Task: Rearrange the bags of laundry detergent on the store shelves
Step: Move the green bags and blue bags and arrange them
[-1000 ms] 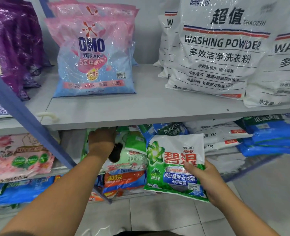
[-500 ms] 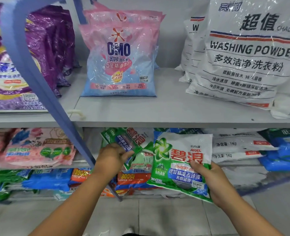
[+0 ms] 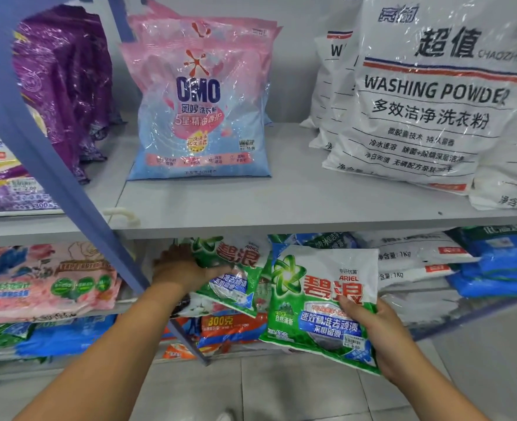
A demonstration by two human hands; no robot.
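Note:
My right hand (image 3: 382, 338) grips a green and white Ariel detergent bag (image 3: 315, 302) by its lower right corner, holding it out in front of the lower shelf. My left hand (image 3: 184, 268) grips a second green Ariel bag (image 3: 236, 268) at its left edge, just under the upper shelf board (image 3: 281, 205). That second bag is tilted and partly behind the first one. On the upper shelf stand a pink and blue OMO bag (image 3: 199, 117) and large white washing powder bags (image 3: 427, 104).
A slanted blue shelf post (image 3: 53, 177) crosses the left side in front of purple bags (image 3: 62, 86). The lower shelf holds pink floral bags (image 3: 44, 281), orange bags (image 3: 233, 326), white 1 kg bags (image 3: 415, 259) and blue bags (image 3: 500, 265). A grey tiled floor (image 3: 281, 390) lies below.
My left hand has pulled the second Ariel bag out from the lower shelf and turned its front into view. The right hand still holds its bag; the view shifted left.

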